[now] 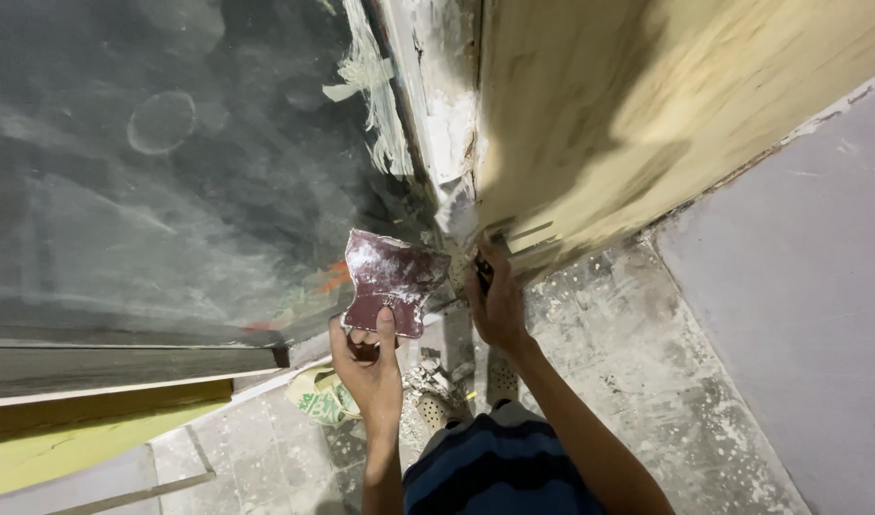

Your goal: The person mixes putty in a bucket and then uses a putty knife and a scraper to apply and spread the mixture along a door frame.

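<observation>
Pinched between thumb and fingers of my left hand (pixel 369 367) is a scrap of reddish-brown sandpaper (pixel 391 281), caked white with dust on its upper part. That grip is pressed together on the sheet's lower edge, thumb on the near face, and the paper stands up from it, bent and ragged, in front of the dark glass panel (pixel 170 162). My right hand (pixel 497 303) is just beside it to the right, fingers reaching up against the bottom corner where the pale plywood board (pixel 647 105) meets the white, filler-smeared frame strip (pixel 437 86). Something dark and small sits under those fingers at the corner; I cannot tell what it is, nor whether that grip is closed on it or only pressing there.

The sandpaper is near the frame strip's lower end, and I cannot say whether it touches the glass. The glass carries hazy white smears and a faint ring mark. Below my hands lies the tiled floor (pixel 647 362), spattered with white. My foot in a pale perforated shoe (pixel 502 380) stands on it, with my striped dark-blue garment (pixel 494 467) in the foreground. A crumpled green-and-white wrapper (pixel 323 399) lies on the floor just left of my left wrist. A grey wall surface (pixel 800 277) rises on the right.
</observation>
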